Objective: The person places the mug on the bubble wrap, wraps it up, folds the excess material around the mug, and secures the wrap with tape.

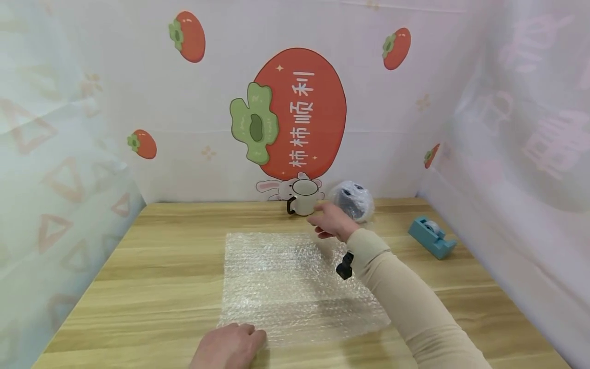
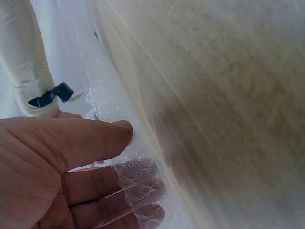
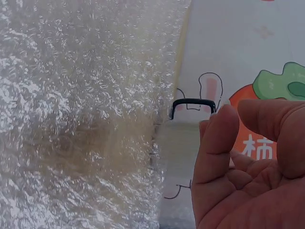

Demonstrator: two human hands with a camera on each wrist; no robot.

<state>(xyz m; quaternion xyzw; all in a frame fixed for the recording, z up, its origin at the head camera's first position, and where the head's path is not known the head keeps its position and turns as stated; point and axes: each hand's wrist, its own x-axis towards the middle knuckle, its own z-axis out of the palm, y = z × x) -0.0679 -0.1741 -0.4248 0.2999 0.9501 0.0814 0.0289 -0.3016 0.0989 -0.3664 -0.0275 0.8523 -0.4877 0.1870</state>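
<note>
A white mug [image 1: 304,204] with a dark rim and black handle stands at the back of the table. My right hand [image 1: 333,221] reaches to its right side, fingertips close to the mug. In the right wrist view, thumb and fingers are bent with a gap between their tips, near the black handle [image 3: 193,102]. A sheet of bubble wrap [image 1: 281,277] lies flat below. My left hand [image 1: 230,344] rests at its near left corner; in the left wrist view, the clear wrap [image 2: 143,191] overlaps the fingertips, with the thumb extended alongside.
A bundle in bubble wrap [image 1: 352,200] with something dark inside stands right of the mug, beside my right hand. A blue tape dispenser [image 1: 432,237] sits at the table's right side. Printed white cloth [image 1: 221,102] hangs at the back and sides of the wooden table [image 1: 175,271].
</note>
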